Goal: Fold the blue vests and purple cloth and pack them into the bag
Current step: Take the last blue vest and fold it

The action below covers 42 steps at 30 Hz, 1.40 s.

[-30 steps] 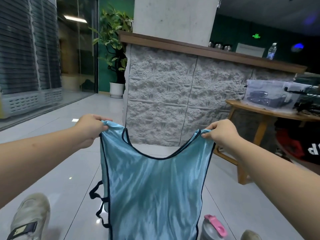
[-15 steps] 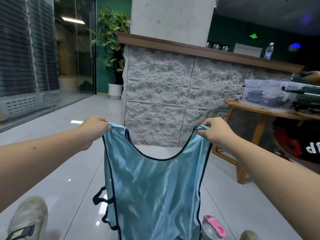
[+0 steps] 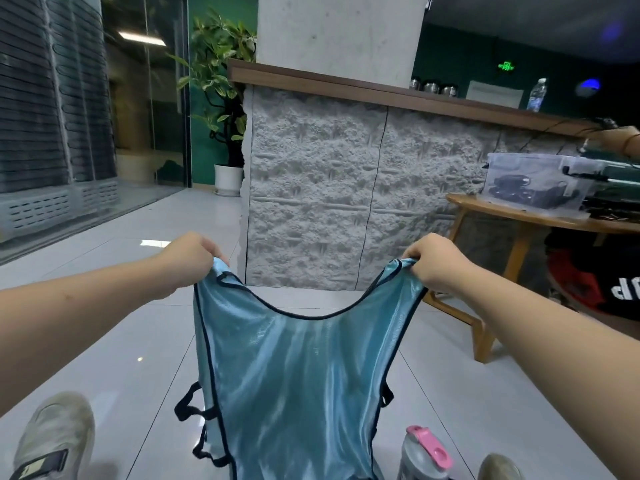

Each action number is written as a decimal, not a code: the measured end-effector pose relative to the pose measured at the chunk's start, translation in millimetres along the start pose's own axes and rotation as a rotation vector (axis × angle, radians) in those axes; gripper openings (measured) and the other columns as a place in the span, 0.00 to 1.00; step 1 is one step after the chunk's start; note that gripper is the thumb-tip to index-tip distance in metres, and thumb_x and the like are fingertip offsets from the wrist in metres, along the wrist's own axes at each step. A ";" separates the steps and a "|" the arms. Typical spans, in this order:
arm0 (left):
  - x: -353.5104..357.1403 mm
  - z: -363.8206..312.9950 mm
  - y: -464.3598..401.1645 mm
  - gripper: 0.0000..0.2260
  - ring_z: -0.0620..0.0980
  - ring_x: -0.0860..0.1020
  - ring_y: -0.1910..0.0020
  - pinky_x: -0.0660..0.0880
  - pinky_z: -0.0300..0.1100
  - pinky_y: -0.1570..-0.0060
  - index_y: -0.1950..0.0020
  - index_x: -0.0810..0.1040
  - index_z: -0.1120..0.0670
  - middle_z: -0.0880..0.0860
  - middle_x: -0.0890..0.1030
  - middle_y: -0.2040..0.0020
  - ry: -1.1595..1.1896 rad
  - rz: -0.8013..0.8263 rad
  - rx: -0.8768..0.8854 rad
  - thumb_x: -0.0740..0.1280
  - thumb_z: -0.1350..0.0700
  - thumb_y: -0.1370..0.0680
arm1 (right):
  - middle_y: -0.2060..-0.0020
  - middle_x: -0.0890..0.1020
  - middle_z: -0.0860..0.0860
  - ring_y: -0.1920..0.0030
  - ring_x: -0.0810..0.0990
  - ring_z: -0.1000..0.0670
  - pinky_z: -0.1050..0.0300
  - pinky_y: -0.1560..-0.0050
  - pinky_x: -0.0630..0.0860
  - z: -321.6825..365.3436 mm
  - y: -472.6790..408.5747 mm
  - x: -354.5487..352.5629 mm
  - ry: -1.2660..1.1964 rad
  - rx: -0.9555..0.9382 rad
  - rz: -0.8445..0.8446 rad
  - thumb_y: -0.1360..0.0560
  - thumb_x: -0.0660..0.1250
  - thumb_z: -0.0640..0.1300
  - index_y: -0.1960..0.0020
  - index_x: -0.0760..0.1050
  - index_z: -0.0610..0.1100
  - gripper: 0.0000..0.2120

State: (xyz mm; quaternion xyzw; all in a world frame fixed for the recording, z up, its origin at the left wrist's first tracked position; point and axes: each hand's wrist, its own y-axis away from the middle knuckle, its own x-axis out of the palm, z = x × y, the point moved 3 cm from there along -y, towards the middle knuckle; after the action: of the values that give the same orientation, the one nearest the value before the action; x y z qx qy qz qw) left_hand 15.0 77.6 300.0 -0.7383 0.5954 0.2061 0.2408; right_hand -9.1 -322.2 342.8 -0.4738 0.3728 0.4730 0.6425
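Note:
A shiny light-blue vest [image 3: 298, 379] with dark trim hangs in the air in front of me, spread flat above the floor. My left hand [image 3: 188, 259] pinches its left shoulder strap. My right hand [image 3: 436, 261] pinches the right shoulder strap. Black side straps dangle from the vest's left edge. Its lower part runs out of the frame. No purple cloth or bag is in sight.
My grey shoe [image 3: 52, 438] lies at the lower left on the white tile floor [image 3: 131, 341]. A bottle with a pink lid [image 3: 424, 452] stands at the bottom right. A stone-faced counter [image 3: 346, 188] rises ahead; a wooden table [image 3: 519, 220] with a clear box stands at right.
Both hands have dropped slightly and moved a little apart, stretching the vest's neckline wider. The vest hangs in much the same place.

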 end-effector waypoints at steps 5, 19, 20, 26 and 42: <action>-1.8 -7.3 3.3 0.21 0.61 0.80 0.49 0.79 0.52 0.48 0.59 0.85 0.56 0.60 0.85 0.53 -0.031 0.016 0.037 0.53 0.70 0.28 | 0.59 0.86 0.48 0.60 0.83 0.45 0.50 0.65 0.84 10.0 5.1 -6.1 -0.087 -0.026 -0.013 0.24 0.58 0.27 0.55 0.87 0.48 0.23; 4.4 -2.8 8.6 0.10 0.61 0.83 0.67 0.85 0.54 0.64 0.46 0.77 0.65 0.63 0.82 0.57 0.134 0.095 -0.146 0.66 0.57 0.17 | 0.71 0.78 0.44 0.80 0.78 0.50 0.58 0.77 0.77 22.9 16.2 6.0 -0.199 0.222 0.153 0.20 0.70 0.39 0.62 0.74 0.38 0.13; 6.2 -7.7 11.4 0.10 0.61 0.84 0.67 0.84 0.51 0.67 0.45 0.77 0.65 0.64 0.84 0.55 0.190 0.106 -0.148 0.66 0.57 0.16 | 0.69 0.78 0.44 0.79 0.78 0.49 0.58 0.78 0.77 27.6 17.0 6.0 -0.261 0.233 0.158 0.20 0.71 0.41 0.60 0.74 0.37 0.13; 22.1 -42.9 24.2 0.11 0.58 0.86 0.59 0.83 0.49 0.64 0.43 0.81 0.64 0.63 0.86 0.48 0.418 0.171 -0.073 0.67 0.55 0.16 | 0.74 0.66 0.48 0.77 0.64 0.48 0.61 0.77 0.65 67.1 25.1 5.1 -0.553 0.227 0.174 0.21 0.66 0.37 0.63 0.65 0.42 0.14; 70.2 -87.1 64.4 0.20 0.60 0.81 0.59 0.86 0.50 0.58 0.51 0.79 0.67 0.61 0.79 0.59 0.455 0.172 0.152 0.66 0.49 0.16 | 0.68 0.75 0.44 0.78 0.67 0.51 0.60 0.75 0.73 121.2 40.2 21.3 -0.983 0.173 0.264 0.19 0.69 0.38 0.51 0.78 0.39 0.04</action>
State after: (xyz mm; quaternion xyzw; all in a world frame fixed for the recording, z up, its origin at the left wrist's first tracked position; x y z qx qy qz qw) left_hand -32.0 -40.8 321.0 -0.6922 0.7085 0.0090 0.1371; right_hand -38.1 -196.1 345.9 -0.0896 0.1210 0.6844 0.7133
